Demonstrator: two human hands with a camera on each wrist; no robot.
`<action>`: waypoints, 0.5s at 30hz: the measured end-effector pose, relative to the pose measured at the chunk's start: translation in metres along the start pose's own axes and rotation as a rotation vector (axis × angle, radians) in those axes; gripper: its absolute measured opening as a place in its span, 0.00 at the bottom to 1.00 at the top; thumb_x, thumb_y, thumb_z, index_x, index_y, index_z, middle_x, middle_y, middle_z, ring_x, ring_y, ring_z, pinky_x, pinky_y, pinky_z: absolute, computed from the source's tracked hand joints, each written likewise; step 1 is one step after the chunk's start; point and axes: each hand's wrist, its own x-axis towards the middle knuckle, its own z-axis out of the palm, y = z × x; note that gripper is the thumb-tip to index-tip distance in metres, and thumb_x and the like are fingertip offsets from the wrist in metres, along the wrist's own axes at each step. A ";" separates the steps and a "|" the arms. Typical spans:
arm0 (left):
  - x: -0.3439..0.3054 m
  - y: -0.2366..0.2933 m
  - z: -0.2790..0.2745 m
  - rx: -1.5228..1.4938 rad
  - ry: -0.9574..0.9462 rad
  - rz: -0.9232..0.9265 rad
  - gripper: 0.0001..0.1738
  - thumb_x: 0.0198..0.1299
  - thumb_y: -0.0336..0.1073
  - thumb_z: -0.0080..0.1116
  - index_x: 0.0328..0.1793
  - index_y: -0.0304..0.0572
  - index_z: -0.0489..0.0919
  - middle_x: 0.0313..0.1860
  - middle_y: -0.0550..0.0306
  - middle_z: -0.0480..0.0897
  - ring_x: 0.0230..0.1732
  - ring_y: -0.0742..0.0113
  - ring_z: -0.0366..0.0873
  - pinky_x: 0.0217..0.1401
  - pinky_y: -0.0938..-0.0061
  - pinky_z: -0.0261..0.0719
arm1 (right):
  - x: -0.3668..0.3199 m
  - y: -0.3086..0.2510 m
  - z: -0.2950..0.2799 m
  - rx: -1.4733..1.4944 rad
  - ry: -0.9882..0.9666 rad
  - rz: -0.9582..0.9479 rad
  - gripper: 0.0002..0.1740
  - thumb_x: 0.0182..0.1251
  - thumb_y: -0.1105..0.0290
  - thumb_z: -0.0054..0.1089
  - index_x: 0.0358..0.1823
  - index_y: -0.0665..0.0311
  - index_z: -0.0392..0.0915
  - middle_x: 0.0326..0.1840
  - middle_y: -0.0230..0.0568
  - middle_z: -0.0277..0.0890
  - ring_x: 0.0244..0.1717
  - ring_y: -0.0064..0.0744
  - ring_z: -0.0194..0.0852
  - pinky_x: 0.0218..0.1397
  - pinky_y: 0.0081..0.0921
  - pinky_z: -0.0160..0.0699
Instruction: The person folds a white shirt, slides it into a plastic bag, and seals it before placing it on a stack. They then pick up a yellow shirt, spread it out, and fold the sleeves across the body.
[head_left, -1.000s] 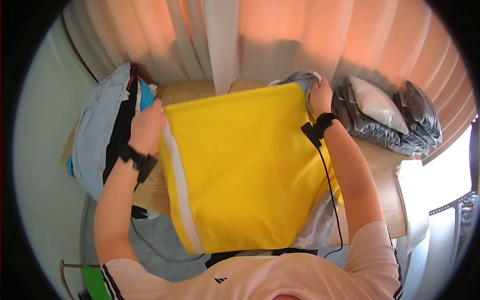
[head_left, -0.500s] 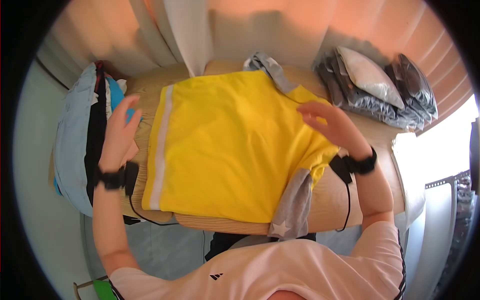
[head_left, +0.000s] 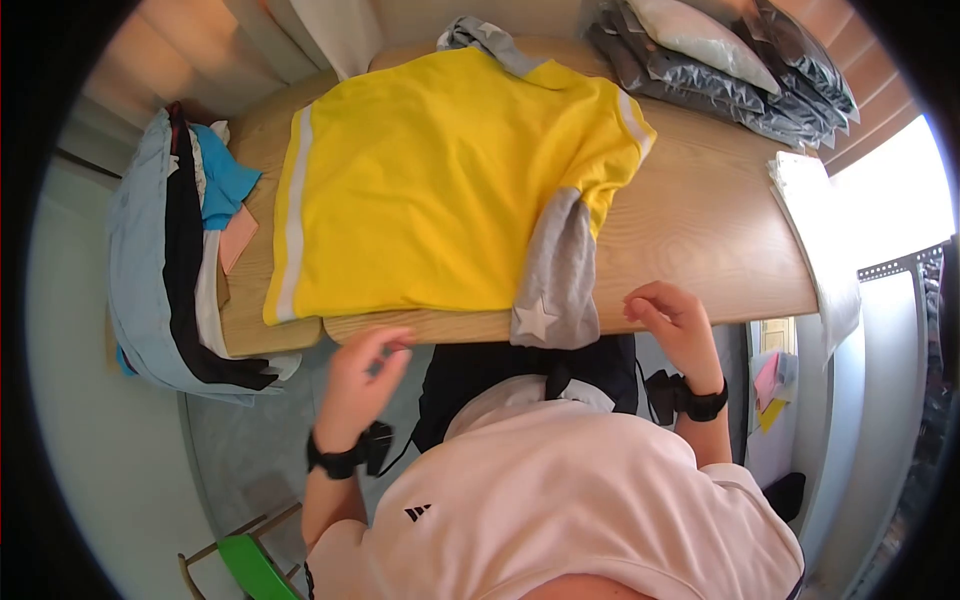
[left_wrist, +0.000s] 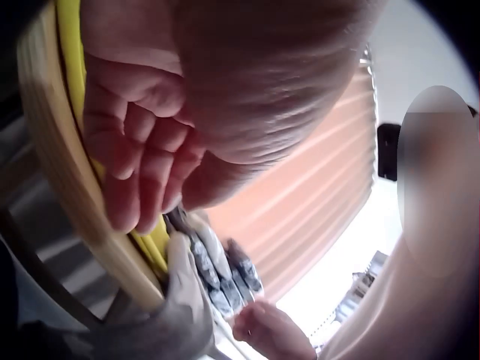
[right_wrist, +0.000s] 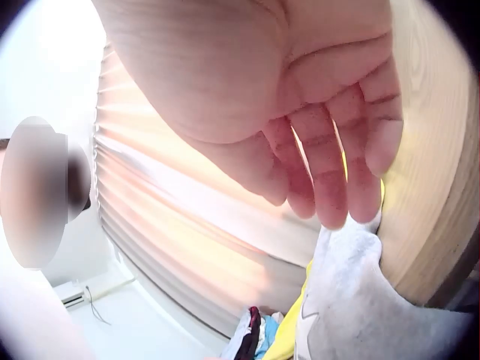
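Note:
A yellow sweatshirt [head_left: 420, 190] lies spread on the wooden table, with a white stripe along its left hem. Its grey sleeve [head_left: 558, 265], marked with a white star, hangs toward the table's front edge, and grey fabric shows at the collar. My left hand [head_left: 362, 380] is held at the front edge, just below the garment's lower side, fingers loosely bent and holding nothing. Right of the grey sleeve, my right hand [head_left: 678, 330] hovers by the same edge with relaxed fingers. The right wrist view shows its palm [right_wrist: 330, 90] bare, with the grey sleeve beyond the fingertips.
A pile of clothes [head_left: 150, 260] in light blue, black and turquoise stands at the left. Plastic-wrapped packages [head_left: 710, 75] are stacked at the back right. White sheets [head_left: 815, 230] hang over the table's right end. A green object [head_left: 255, 567] is at the lower left.
Earlier both hands held the yellow sweatshirt up by its edges. They let go and it lay on the table; since then both hands have drawn back to the front edge.

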 end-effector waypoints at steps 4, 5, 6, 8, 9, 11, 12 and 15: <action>0.019 0.020 0.066 0.015 -0.408 -0.154 0.14 0.61 0.36 0.54 0.48 0.33 0.77 0.23 0.53 0.81 0.21 0.71 0.78 0.25 0.78 0.76 | -0.014 -0.001 -0.001 -0.310 -0.192 -0.144 0.07 0.62 0.74 0.57 0.39 0.69 0.80 0.33 0.40 0.80 0.35 0.29 0.78 0.40 0.23 0.75; 0.022 0.020 0.077 0.015 -0.400 -0.135 0.14 0.61 0.36 0.54 0.48 0.33 0.77 0.23 0.53 0.81 0.21 0.71 0.78 0.25 0.78 0.76 | -0.020 0.001 -0.002 -0.365 -0.309 -0.188 0.08 0.62 0.73 0.57 0.40 0.69 0.80 0.35 0.42 0.81 0.36 0.33 0.78 0.41 0.24 0.75; 0.025 0.019 0.089 0.041 -0.440 -0.168 0.14 0.61 0.38 0.54 0.45 0.33 0.78 0.22 0.50 0.81 0.21 0.64 0.79 0.27 0.73 0.76 | -0.023 0.005 -0.004 -0.425 -0.427 -0.234 0.09 0.62 0.72 0.58 0.41 0.68 0.80 0.36 0.44 0.81 0.37 0.37 0.79 0.42 0.26 0.76; 0.030 0.025 0.107 0.074 -0.459 -0.186 0.14 0.60 0.39 0.54 0.41 0.33 0.78 0.21 0.47 0.80 0.20 0.58 0.79 0.29 0.68 0.76 | -0.028 0.022 -0.007 -0.438 -0.505 -0.261 0.11 0.61 0.69 0.59 0.43 0.67 0.80 0.38 0.48 0.80 0.39 0.43 0.78 0.44 0.29 0.75; 0.027 0.030 0.113 0.051 -0.433 -0.172 0.15 0.61 0.40 0.54 0.40 0.32 0.78 0.20 0.47 0.80 0.20 0.58 0.79 0.29 0.67 0.76 | -0.028 0.026 -0.007 -0.521 -0.514 -0.213 0.13 0.61 0.67 0.58 0.45 0.67 0.78 0.40 0.49 0.80 0.41 0.46 0.78 0.45 0.32 0.75; 0.023 0.025 0.122 0.035 -0.449 -0.184 0.17 0.62 0.42 0.52 0.41 0.32 0.78 0.19 0.48 0.79 0.20 0.59 0.79 0.28 0.67 0.75 | -0.022 0.028 0.000 -0.463 -0.506 -0.226 0.14 0.61 0.67 0.59 0.45 0.68 0.78 0.39 0.50 0.80 0.41 0.47 0.77 0.45 0.32 0.75; 0.023 0.021 0.127 -0.086 -0.469 -0.271 0.18 0.63 0.44 0.51 0.37 0.33 0.79 0.18 0.51 0.79 0.19 0.62 0.78 0.26 0.69 0.74 | -0.018 0.028 0.001 -0.426 -0.522 -0.220 0.15 0.61 0.66 0.59 0.45 0.69 0.78 0.39 0.51 0.79 0.41 0.49 0.77 0.45 0.33 0.75; 0.029 0.027 0.128 -0.066 -0.543 -0.130 0.21 0.65 0.41 0.51 0.23 0.33 0.76 0.18 0.58 0.78 0.19 0.74 0.73 0.23 0.78 0.71 | -0.018 0.036 0.015 -0.703 -0.536 -0.259 0.23 0.56 0.56 0.63 0.43 0.70 0.76 0.39 0.56 0.78 0.43 0.53 0.76 0.46 0.38 0.74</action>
